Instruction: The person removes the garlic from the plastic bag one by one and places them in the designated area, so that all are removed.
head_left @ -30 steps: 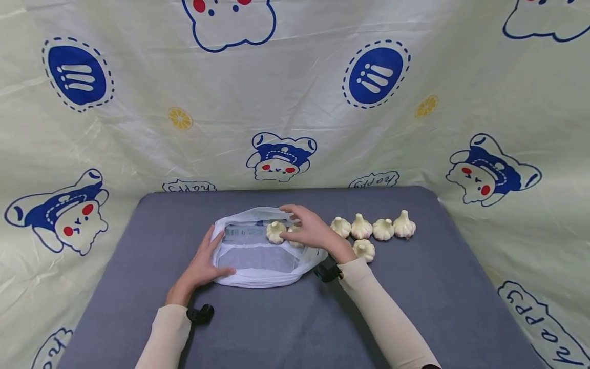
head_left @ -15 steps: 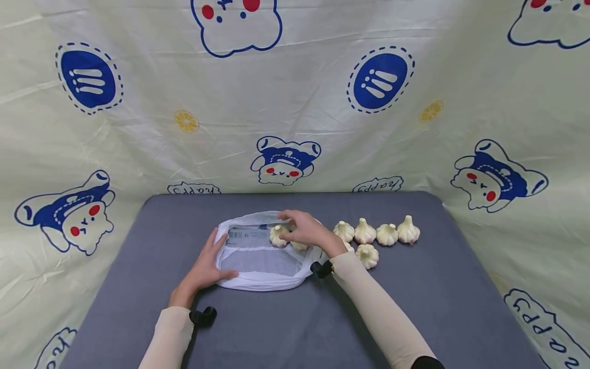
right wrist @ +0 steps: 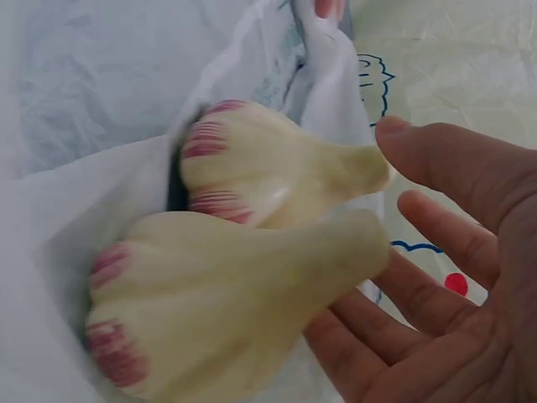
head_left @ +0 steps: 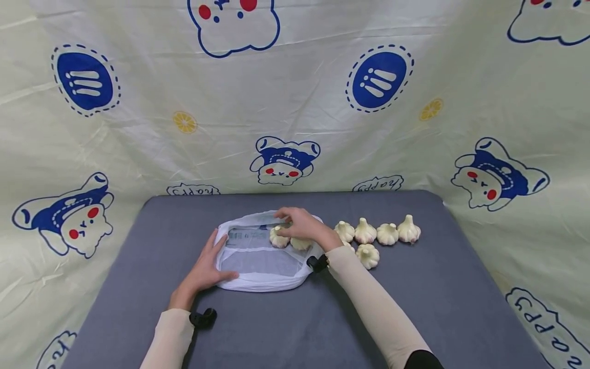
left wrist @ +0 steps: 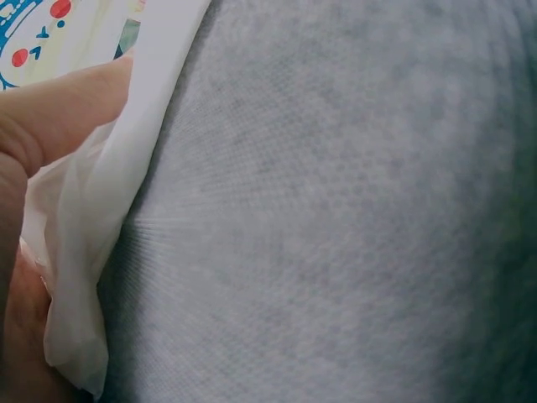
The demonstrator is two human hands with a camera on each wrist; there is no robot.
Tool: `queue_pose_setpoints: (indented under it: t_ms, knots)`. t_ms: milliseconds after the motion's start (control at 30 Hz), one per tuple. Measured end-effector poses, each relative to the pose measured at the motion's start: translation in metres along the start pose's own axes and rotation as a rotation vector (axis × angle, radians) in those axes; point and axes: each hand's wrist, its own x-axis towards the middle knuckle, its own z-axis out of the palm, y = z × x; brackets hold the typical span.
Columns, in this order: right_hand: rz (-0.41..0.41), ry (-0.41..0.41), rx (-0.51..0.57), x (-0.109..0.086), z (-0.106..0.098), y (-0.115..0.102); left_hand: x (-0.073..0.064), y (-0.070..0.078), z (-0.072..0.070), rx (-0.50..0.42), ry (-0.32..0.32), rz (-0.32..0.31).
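Note:
A white plastic bag (head_left: 258,282) lies on the table with its mouth spread wide. My left hand (head_left: 205,266) holds its left rim, the thumb (left wrist: 75,109) lying over the film and part of a finger showing below it. Two garlic bulbs, one at the left (head_left: 278,238) and one at the right (head_left: 300,244), lie within the bag's mouth. Over them is my right hand (head_left: 301,225); its fingers are spread in the right wrist view. There the thumb (right wrist: 436,155) is at the stem tip of the farther garlic bulb (right wrist: 260,159), and the nearer garlic bulb (right wrist: 218,302) lies beside the fingers.
Several more garlic bulbs (head_left: 365,233) stand right of the bag on the grey-covered table (head_left: 258,328), some in a row, others nearer. One is partly hidden by the right wrist. A printed cream curtain (head_left: 221,102) hangs behind the table.
My right hand has shifted slightly left and away from me over the garlic bulbs, so more of the right one shows. The left hand stays at the bag's rim; the head view moved a little.

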Motion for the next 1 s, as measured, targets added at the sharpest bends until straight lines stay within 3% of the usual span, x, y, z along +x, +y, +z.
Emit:
queue_pose_setpoints:
  t_ms: [333, 700, 1000]
  knots:
    - [0.005, -0.014, 0.030, -0.005, -0.008, -0.003, -0.001, 0.002, 0.001, 0.006, -0.001, -0.003]
    - [0.036, 0.002, 0.060, -0.002, 0.010, 0.008, -0.002, -0.003, 0.003, -0.003, 0.006, -0.011]
    - [0.042, 0.016, 0.017, 0.005, 0.019, 0.014, 0.000, -0.003, 0.002, -0.003, 0.011, 0.001]
